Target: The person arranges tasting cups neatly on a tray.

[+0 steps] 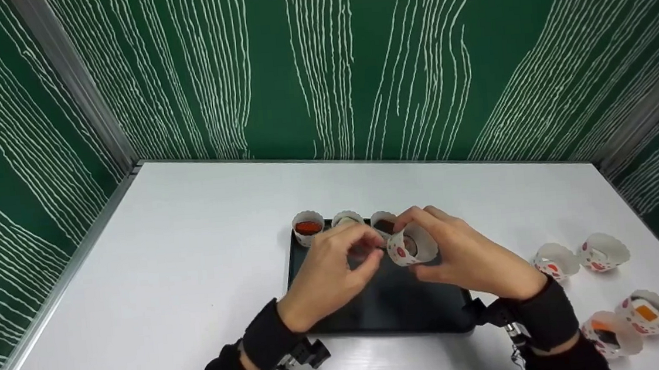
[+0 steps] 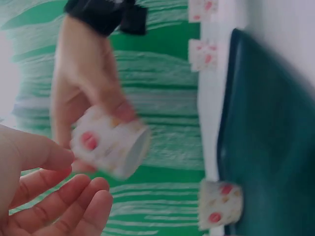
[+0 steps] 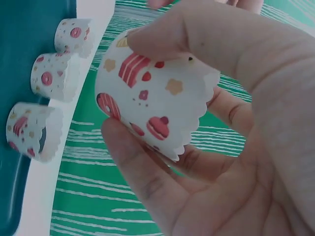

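My right hand (image 1: 458, 248) holds a white paper baking cup (image 3: 147, 93) printed with cakes and doughnuts, thumb and fingers round its side. The cup is tipped, its scalloped mouth showing a dark round thing (image 1: 410, 245) inside in the head view. My left hand (image 1: 336, 267) is right beside that cup, thumb and forefinger tips close together, other fingers loosely bent. I cannot tell whether a small thing sits between those tips. Behind the hands, along the tray's far edge, stand a cup with red contents (image 1: 308, 228), one with pale contents (image 1: 346, 218) and one with dark contents (image 1: 384, 222).
A dark rectangular tray (image 1: 397, 303) lies under both hands on the white table (image 1: 205, 248). At the right stand several more printed cups, among them one with a white-and-orange piece (image 1: 647, 312) and one with an orange-and-black piece (image 1: 606, 334). Green, white-streaked panels (image 1: 273, 66) enclose the table.
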`<state>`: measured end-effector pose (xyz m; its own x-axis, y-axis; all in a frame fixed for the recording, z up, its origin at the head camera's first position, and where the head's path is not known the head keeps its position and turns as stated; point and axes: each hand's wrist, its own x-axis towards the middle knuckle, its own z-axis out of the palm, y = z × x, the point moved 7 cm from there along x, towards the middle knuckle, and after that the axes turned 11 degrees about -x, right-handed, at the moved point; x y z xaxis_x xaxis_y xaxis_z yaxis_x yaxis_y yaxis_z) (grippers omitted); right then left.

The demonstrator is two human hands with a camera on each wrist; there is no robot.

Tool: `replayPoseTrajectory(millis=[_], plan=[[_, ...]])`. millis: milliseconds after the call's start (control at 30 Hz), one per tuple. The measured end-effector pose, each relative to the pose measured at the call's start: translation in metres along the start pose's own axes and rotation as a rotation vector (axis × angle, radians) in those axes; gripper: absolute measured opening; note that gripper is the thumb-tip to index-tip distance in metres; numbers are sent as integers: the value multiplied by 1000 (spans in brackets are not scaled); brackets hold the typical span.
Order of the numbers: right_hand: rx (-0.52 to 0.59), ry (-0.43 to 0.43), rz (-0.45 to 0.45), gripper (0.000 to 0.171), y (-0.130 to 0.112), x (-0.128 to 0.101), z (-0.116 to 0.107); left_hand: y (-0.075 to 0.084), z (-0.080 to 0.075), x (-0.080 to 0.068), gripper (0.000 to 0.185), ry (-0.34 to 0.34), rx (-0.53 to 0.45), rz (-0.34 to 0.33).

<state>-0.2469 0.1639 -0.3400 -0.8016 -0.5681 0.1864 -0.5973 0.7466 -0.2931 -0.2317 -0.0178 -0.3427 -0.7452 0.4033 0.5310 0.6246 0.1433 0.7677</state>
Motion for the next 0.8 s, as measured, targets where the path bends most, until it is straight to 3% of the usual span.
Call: replayPoseTrajectory(millis=[200, 433, 800], plan=[[-48, -41, 52, 60, 21, 2, -7, 9, -35, 4, 6, 129, 23, -13], [-64, -64, 104, 56, 44, 5, -8, 15, -62, 5, 4, 242, 38, -59], [-63, -122, 142, 54, 74, 15, 5, 22, -79, 3, 8, 274, 36, -64]])
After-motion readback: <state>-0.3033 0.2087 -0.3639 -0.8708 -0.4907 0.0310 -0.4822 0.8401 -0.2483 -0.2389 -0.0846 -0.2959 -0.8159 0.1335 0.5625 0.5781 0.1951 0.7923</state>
